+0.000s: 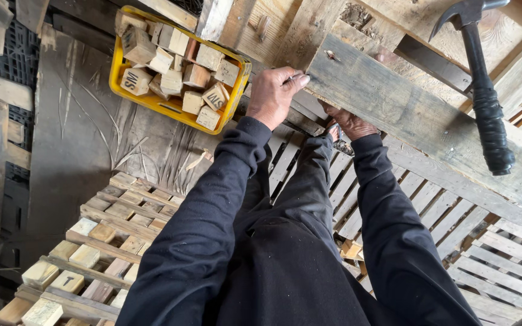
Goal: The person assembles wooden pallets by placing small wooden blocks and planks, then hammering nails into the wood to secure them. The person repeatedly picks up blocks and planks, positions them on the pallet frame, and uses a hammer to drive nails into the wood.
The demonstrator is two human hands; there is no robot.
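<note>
My left hand [275, 95] is at the near end of a long grey weathered plank [418, 115]. Its thumb and fingers pinch a thin nail [296, 77] against the plank's corner. My right hand [350, 125] is just below the plank's lower edge, with its fingers curled under the board and partly hidden by it. A black claw hammer [483, 90] lies across the plank at the upper right, with neither hand on it. The plank rests on bare wooden boards [309, 24].
A yellow plastic crate [170, 109] filled with several wooden blocks sits to the left of my left hand. Slatted wooden pallets [490, 265] lie below at the right. More pallets with block feet [92, 241] lie at the lower left. My dark-clothed legs fill the bottom centre.
</note>
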